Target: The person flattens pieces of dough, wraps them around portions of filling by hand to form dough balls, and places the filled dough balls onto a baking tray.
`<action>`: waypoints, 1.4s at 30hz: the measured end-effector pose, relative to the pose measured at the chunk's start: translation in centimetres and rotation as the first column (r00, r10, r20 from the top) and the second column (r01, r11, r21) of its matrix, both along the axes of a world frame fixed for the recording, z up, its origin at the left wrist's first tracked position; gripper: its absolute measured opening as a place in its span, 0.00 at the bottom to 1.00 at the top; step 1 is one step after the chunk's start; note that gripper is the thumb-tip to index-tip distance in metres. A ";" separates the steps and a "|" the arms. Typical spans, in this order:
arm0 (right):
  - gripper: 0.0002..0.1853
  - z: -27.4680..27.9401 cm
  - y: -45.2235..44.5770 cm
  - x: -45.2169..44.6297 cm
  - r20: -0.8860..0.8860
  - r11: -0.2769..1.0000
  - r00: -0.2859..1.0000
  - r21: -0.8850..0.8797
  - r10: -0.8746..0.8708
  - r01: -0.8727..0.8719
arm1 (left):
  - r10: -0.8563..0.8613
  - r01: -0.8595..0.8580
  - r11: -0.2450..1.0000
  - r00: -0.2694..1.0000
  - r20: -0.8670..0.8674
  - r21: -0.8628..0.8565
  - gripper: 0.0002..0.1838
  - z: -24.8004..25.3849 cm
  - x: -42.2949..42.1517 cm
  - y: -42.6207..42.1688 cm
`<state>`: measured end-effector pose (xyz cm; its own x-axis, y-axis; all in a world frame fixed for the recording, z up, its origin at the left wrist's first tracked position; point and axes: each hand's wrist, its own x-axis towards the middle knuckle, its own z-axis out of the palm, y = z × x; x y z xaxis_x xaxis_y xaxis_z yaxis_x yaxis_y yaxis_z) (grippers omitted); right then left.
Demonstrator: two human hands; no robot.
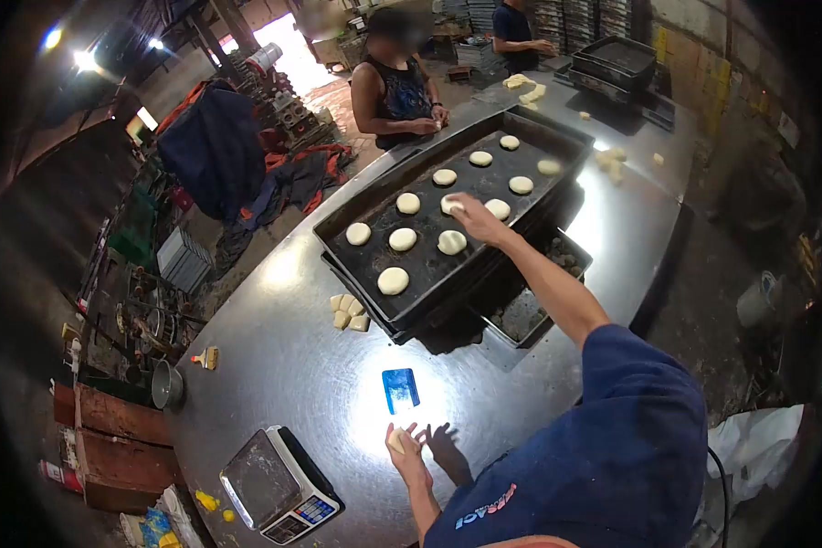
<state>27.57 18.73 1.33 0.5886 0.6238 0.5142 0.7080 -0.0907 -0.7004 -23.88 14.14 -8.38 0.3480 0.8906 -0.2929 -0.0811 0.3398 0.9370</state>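
Over the large black baking tray [356,274], my right hand [473,217] reaches down onto a round dough piece [449,205], its fingers touching the top. Several flattened dough discs [393,280] lie spaced out in the tray around it. My left hand [411,451] is low over the metal table [292,365], with a pale dough piece [396,441] against its palm and its fingers partly curled. A blue scraper [400,390] lies just beyond the left hand. Small cut dough pieces [349,312] sit in a cluster beside the tray's near corner.
A digital scale [279,484] stands at the near left, with a brush [206,358] and metal bowl [167,384] farther left. Two people stand across the table. More dough [610,163] and stacked trays [616,62] are at the far end. A smaller tray [521,315] sits beneath my right arm.
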 end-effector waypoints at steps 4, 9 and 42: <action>0.12 -1.7 -8.4 -4.0 -0.046 0.759 0.885 0.494 -0.463 0.423 | -0.086 0.090 0.994 0.995 -0.056 0.061 0.27 -2.5 -1.1 0.2; 0.18 -16.3 -17.0 -5.1 0.220 0.824 0.876 -0.302 -0.430 0.480 | -0.158 0.209 0.962 0.950 -0.268 0.175 0.24 -0.1 -0.8 -1.2; 0.19 -9.5 -22.4 -20.0 -0.266 0.862 0.842 -0.072 0.469 -0.502 | -0.313 0.388 0.814 0.920 0.236 -0.432 0.23 0.1 16.3 -9.7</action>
<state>7.57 -3.65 -8.17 0.2830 0.9134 0.2927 0.5053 0.1174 -0.8549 -7.56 4.46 -8.25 0.6821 0.4733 -0.5574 0.0041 0.7598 0.6501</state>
